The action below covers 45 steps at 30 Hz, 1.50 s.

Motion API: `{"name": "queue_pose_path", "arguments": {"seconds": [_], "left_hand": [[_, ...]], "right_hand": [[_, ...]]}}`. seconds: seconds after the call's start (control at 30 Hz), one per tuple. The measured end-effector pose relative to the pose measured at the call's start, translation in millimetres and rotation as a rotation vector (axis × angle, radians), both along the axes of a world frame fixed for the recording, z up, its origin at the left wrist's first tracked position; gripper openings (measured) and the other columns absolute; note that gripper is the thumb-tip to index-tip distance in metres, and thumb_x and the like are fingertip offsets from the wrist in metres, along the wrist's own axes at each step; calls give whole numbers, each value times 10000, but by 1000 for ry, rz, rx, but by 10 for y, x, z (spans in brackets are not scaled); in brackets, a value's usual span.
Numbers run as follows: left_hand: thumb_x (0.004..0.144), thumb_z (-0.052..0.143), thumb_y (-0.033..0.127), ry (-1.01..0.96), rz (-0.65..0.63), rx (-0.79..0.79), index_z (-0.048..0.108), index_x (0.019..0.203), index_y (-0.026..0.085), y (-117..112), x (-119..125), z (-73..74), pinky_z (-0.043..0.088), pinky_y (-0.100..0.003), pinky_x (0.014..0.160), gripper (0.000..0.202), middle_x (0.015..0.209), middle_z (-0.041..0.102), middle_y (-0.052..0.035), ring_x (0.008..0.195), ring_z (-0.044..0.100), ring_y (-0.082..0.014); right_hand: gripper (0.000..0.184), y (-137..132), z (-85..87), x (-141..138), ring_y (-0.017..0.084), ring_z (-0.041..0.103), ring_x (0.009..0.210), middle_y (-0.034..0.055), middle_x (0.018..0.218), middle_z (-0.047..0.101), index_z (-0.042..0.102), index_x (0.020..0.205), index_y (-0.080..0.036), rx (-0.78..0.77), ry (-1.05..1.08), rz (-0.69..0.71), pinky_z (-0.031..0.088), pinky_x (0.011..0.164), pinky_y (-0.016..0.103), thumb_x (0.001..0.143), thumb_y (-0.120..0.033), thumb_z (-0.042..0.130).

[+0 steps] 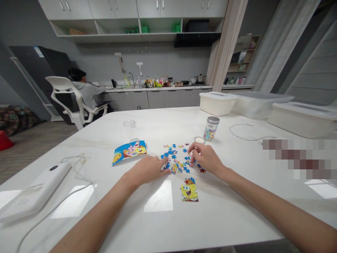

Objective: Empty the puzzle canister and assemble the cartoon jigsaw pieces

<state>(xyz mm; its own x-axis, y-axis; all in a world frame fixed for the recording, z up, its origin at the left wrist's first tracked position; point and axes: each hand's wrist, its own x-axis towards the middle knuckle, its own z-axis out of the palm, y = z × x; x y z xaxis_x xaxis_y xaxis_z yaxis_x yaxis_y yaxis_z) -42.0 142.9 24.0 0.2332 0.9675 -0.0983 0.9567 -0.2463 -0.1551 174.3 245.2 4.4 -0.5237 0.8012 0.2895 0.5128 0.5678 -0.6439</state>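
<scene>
Head view: left hand (147, 170), fingers extended together, touches loose colourful cardboard puzzle pieces (177, 162); right hand (206, 158) seems to pinch one. A careless sweep could scatter them.

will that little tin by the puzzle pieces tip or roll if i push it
The tin stands upright, taller than wide, so a push near its top would probably tip it. On its round side it could roll across the glossy table. Pushed low, it likely just slides.
</scene>
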Motion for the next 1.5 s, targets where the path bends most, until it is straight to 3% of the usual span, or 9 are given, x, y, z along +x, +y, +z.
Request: {"name": "queue_pose_path", "arguments": {"seconds": [0.37,0.53,0.7,0.83,1.5], "left_hand": [[1034,302,327,31,-74,10,555,1293,169,20,-2,-45,550,-402,710,394,802,715,-120,768,713,-281],[1019,333,292,53,-66,23,582,1223,155,35,-16,-57,547,-396,688,350,791,706,-126,757,711,-288],[1000,324,240,66,-52,29,612,1153,140,26,-28,-25,530,-378,686,341,764,690,-132,732,701,-272],[1008,311,274,34,-60,38,601,1176,146,27,-34,-61,528,-363,697,359,791,704,-131,739,702,-257],[1007,341,313,17,-112,11,580,1218,200,0,48,-13,526,-355,667,339,779,706,-92,740,702,-273]], "right_hand": [[214,160,20,58,162,623,570,-46,557,682,619,820,-228,0,-31,-173,404,609,267,843,-178,412],[220,307,-52,118,188,625,724,15,773,702,630,932,-214,184,-113,-249,426,669,292,802,-140,468],[209,421,-184,140,226,611,953,87,997,631,692,858,-184,341,-105,-78,469,891,363,790,-110,509],[156,411,-255,125,240,607,976,97,1045,611,731,839,-192,331,-157,59,485,908,392,821,-178,577],[158,407,-284,106,221,630,930,88,977,674,740,878,-183,251,-211,124,486,871,360,846,-148,589]]}}
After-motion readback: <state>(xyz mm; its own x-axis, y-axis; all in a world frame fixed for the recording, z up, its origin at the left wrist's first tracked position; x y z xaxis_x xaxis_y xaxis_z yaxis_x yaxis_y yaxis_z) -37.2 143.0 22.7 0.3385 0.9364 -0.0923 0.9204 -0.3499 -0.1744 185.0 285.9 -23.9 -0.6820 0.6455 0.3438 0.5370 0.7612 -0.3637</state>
